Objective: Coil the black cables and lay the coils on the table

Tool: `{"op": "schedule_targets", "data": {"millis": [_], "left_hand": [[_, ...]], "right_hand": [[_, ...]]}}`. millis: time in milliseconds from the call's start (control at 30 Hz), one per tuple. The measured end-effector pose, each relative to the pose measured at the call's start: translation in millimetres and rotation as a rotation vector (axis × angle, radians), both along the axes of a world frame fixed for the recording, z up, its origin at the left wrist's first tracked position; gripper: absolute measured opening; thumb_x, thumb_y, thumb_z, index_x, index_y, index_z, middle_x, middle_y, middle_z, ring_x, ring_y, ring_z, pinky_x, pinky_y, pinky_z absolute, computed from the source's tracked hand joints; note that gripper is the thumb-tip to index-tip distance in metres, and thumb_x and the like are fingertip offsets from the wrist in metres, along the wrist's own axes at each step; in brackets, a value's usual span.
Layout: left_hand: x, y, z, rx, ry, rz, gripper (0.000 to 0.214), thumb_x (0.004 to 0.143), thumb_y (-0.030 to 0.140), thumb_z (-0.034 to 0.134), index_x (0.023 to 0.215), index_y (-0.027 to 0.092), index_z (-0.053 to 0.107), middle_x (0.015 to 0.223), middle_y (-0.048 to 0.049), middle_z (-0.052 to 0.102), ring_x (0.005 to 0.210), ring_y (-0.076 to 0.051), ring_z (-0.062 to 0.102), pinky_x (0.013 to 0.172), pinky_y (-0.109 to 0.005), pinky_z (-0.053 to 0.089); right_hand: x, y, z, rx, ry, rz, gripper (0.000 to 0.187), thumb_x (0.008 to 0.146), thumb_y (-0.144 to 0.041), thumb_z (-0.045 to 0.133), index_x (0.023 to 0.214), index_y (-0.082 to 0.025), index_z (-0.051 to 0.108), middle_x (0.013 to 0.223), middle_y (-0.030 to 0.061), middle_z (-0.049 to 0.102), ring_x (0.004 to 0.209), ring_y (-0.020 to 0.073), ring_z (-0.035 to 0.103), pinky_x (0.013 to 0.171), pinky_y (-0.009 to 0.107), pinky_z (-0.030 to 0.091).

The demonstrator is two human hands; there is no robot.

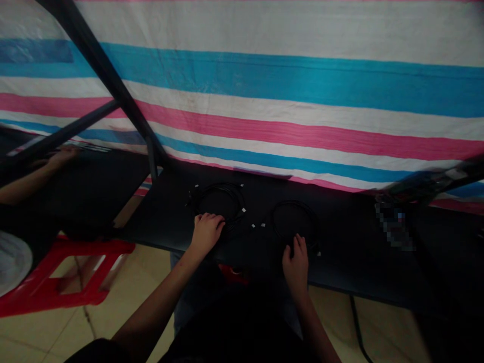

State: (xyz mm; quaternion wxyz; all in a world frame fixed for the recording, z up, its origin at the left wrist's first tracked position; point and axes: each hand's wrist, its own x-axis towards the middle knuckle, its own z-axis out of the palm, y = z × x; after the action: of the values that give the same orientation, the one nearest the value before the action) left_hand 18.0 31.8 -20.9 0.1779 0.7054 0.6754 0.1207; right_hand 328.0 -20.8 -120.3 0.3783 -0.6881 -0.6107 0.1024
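Two coils of black cable lie on a black table (340, 257). My left hand (206, 231) rests with curled fingers on the near edge of the left coil (220, 201), which carries small white tags. My right hand (296, 262) sits at the near edge of the right coil (295, 219), fingers together and touching the cable. Whether either hand truly grips the cable is hard to see in the dim light.
A striped pink, blue and white tarp (287, 91) hangs behind the table. Black metal poles (109, 80) cross at the left. Another person's arm (34, 174) reaches over a neighbouring dark table. A red plastic stool (64, 272) stands on the tiled floor.
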Motion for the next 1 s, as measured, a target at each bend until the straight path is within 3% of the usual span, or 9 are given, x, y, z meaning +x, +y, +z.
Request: {"op": "schedule_targets", "data": {"millis": [100,200,333,433,567,667,800,1000], "left_hand": [[-0.6,6.1,4.3,0.024,-0.006,-0.009,0.024,0.101,0.028,0.048,0.110,0.022,0.069,0.109,-0.0117,0.073,0.108,-0.031,0.061,0.100,-0.047,0.034],[-2.8,10.2,3.9,0.009,-0.019,-0.053,0.018,0.098,0.030,0.055,0.105,0.022,0.070,0.106,-0.0108,0.072,0.105,-0.030,0.062,0.095,-0.043,0.038],[-5.9,11.4,-6.2,-0.029,-0.044,-0.113,0.016,0.086,0.027,0.071,0.102,0.024,0.073,0.108,-0.0085,0.072,0.108,-0.030,0.061,0.093,-0.040,0.041],[-5.2,11.0,-12.9,-0.029,-0.074,-0.129,0.015,0.089,0.024,0.067,0.102,0.024,0.074,0.104,-0.0073,0.073,0.104,-0.027,0.064,0.092,-0.039,0.043],[-3.3,8.5,-7.0,0.044,-0.102,-0.110,0.020,0.096,0.028,0.058,0.107,0.024,0.073,0.109,-0.0095,0.072,0.105,-0.027,0.064,0.095,-0.039,0.043],[-6.9,7.1,9.6,0.173,-0.146,-0.051,0.023,0.098,0.036,0.055,0.109,0.023,0.072,0.106,-0.0106,0.072,0.096,-0.026,0.065,0.090,-0.037,0.045],[-19.4,11.3,40.6,0.525,-0.195,0.142,0.019,0.095,0.037,0.061,0.099,0.021,0.071,0.082,-0.0065,0.069,0.071,-0.019,0.063,0.073,-0.029,0.047],[-35.4,24.8,81.7,0.993,-0.115,0.448,0.020,0.090,0.037,0.063,0.090,0.017,0.066,0.067,-0.0011,0.059,0.054,-0.014,0.051,0.058,-0.027,0.040]], "right_hand": [[29.7,17.8,-2.5,-0.003,-0.044,0.006,0.052,0.097,-0.045,0.050,0.123,-0.004,0.068,0.137,0.0275,0.061,0.143,0.0397,0.044,0.111,0.060,0.041],[66.6,33.3,-0.7,0.016,-0.085,-0.014,0.055,0.095,-0.055,0.052,0.114,-0.008,0.073,0.131,0.0250,0.066,0.139,0.0390,0.049,0.108,0.059,0.044],[112.7,45.1,-0.7,0.036,-0.131,-0.107,0.063,0.091,-0.064,0.050,0.110,-0.009,0.075,0.129,0.0253,0.067,0.134,0.0402,0.053,0.106,0.060,0.045],[128.3,43.1,-2.7,0.070,-0.151,-0.175,0.062,0.089,-0.062,0.053,0.112,-0.009,0.075,0.136,0.0260,0.063,0.131,0.0411,0.055,0.104,0.060,0.046],[117.2,30.6,1.6,0.142,-0.135,-0.228,0.051,0.092,-0.049,0.054,0.115,-0.009,0.074,0.139,0.0259,0.060,0.127,0.0389,0.058,0.103,0.056,0.048],[98.5,23.0,11.8,0.224,-0.111,-0.272,0.036,0.094,-0.036,0.052,0.106,-0.010,0.075,0.124,0.0237,0.068,0.114,0.0345,0.065,0.098,0.051,0.051],[79.8,20.0,24.6,0.346,-0.120,-0.284,0.026,0.094,-0.028,0.051,0.095,-0.013,0.072,0.099,0.0184,0.072,0.093,0.0292,0.068,0.087,0.046,0.054],[72.2,17.1,30.1,0.396,-0.087,-0.239,0.020,0.094,-0.027,0.052,0.091,-0.015,0.069,0.096,0.0163,0.071,0.091,0.0279,0.068,0.084,0.044,0.054]]}}
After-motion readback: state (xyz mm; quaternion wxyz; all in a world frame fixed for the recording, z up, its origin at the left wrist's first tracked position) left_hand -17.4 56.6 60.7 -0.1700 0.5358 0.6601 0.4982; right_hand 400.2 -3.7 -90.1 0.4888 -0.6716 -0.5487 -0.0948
